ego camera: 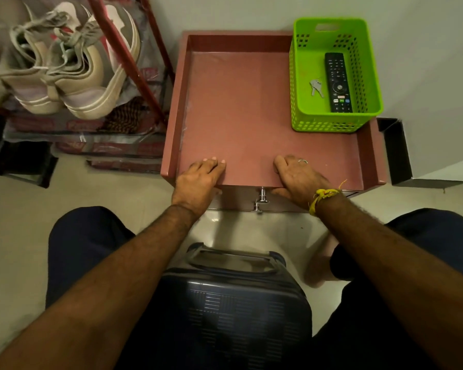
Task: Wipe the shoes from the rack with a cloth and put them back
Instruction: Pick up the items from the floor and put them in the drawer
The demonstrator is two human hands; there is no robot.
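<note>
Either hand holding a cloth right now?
No. The left hand and right hand both rest bare on the front edge of the pink cabinet top; no cloth is in view.

1. Dim, warm indoor light overall, with a yellowish cast on the pale floor (16, 236).
2. Soft glare on the glossy floor just below the cabinet's metal knobs (262, 194), hinting at a source overhead.
3. Deep shadow over the forearms and lap along the bottom edge (detail nearly lost there).
4. Strong wide-angle bending at the borders, visibly curving the red rack post (134, 62).
5. Slightly soft focus on the sneakers (72, 76); sharpest around the green basket (297, 108).
</note>
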